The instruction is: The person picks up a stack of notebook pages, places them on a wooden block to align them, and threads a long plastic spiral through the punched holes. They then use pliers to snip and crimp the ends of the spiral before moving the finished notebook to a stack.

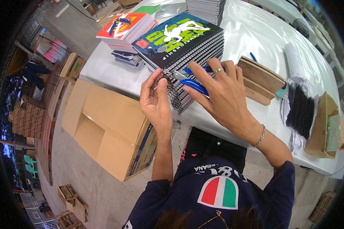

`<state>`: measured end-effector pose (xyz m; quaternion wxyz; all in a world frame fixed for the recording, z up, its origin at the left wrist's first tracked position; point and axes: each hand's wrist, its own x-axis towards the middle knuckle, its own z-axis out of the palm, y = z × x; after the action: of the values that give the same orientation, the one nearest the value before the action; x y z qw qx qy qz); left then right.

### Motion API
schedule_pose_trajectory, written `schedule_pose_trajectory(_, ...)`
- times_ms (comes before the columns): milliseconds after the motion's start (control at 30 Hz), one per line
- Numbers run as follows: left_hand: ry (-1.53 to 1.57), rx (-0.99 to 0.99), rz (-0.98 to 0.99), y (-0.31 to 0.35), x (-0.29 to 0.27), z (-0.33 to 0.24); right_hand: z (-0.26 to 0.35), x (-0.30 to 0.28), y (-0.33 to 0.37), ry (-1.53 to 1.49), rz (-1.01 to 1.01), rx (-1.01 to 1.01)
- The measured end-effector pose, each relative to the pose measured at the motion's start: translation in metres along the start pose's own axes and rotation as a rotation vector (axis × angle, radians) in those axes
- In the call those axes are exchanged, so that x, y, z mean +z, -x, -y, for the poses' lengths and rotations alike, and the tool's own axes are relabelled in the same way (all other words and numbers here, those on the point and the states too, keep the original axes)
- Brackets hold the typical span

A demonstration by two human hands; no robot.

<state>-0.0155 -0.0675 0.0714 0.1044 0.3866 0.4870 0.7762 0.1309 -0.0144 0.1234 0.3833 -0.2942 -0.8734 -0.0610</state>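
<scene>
A tall stack of spiral notebooks [187, 32] stands at the table's near edge, the top cover dark with a white figure and green lettering. Black coil bindings run along the stack's near side. Blue-handled pliers [195, 84] are in my right hand [225, 87], their jaws pointing left at the coil ends by the stack's near-left corner. At that same corner my left hand [156, 103] has its thumb and index finger closed on a notebook's bound edge, close to the plier jaws. The exact grip at the fingertips is partly hidden.
Red-covered books [124, 28] with a blue-handled tool on top sit behind left. To the right lie brown wooden blocks [260, 80], a bundle of black coils [299, 110] on white wrapping and an open carton [324, 129]. A large cardboard box [107, 124] stands left of the table.
</scene>
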Motion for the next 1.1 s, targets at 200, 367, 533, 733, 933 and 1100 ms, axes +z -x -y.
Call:
schedule_pose_trajectory(200,-0.012,-0.001,-0.005,-0.001,-0.002,0.001,0.007,-0.002,0.0,-0.013,0.028,0.036)
schedule_pose_trajectory(367,0.021,-0.005,-0.009,-0.001,-0.001,0.001,0.005,-0.002,-0.002,-0.024,0.041,0.01)
schedule_pose_trajectory(533,0.028,-0.027,-0.002,-0.001,-0.004,0.002,0.002,0.004,-0.004,-0.052,0.096,0.013)
schedule_pose_trajectory(733,0.025,-0.02,-0.014,-0.002,-0.002,0.001,-0.009,0.006,-0.015,0.031,-0.101,-0.175)
schedule_pose_trajectory(933,-0.03,0.023,-0.026,-0.002,-0.001,0.002,-0.008,0.005,-0.01,0.011,0.108,-0.086)
schedule_pose_trajectory(1100,-0.039,0.034,-0.038,-0.002,-0.001,0.004,-0.013,0.005,-0.013,0.037,-0.022,-0.16)
